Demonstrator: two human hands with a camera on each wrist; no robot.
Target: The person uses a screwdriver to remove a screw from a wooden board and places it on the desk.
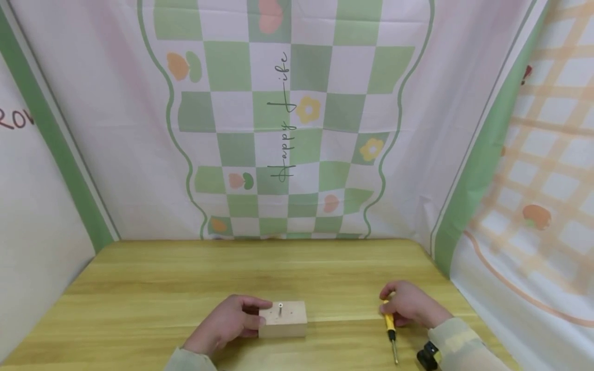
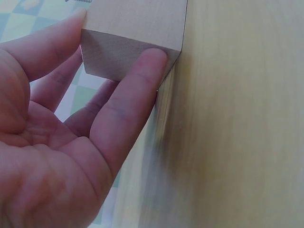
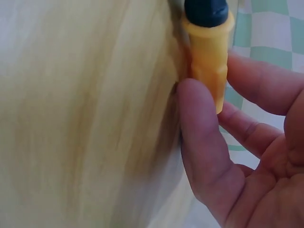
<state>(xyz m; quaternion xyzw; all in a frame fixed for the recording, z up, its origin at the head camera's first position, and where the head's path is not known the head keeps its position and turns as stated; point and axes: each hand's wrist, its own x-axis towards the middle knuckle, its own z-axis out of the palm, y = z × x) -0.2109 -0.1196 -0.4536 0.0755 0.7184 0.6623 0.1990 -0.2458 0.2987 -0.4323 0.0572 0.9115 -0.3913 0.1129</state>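
On the table, a pale wooden block (image 1: pixel 290 330) lies with a screw (image 1: pixel 280 307) standing upright from its top. Small dark holes show on either side of the screw. My left hand (image 1: pixel 228 322) holds the block's left end, thumb and fingers bent about it. In the left wrist view, one fingertip presses the end face of the block (image 2: pixel 135 21). To the right, my right hand (image 1: pixel 412 303) pinches a yellow-handled screwdriver (image 1: pixel 389 321), its metal tip pointing towards me. In the right wrist view the thumb and fingers flank the screwdriver's yellow handle (image 3: pixel 209 52).
The wood-grain table (image 1: pixel 185 273) runs back to a green-and-white checked cloth (image 1: pixel 274 113) hanging behind it. More cloth hangs at the left and right sides. A small black device (image 1: pixel 427 356) sits at the right wrist.
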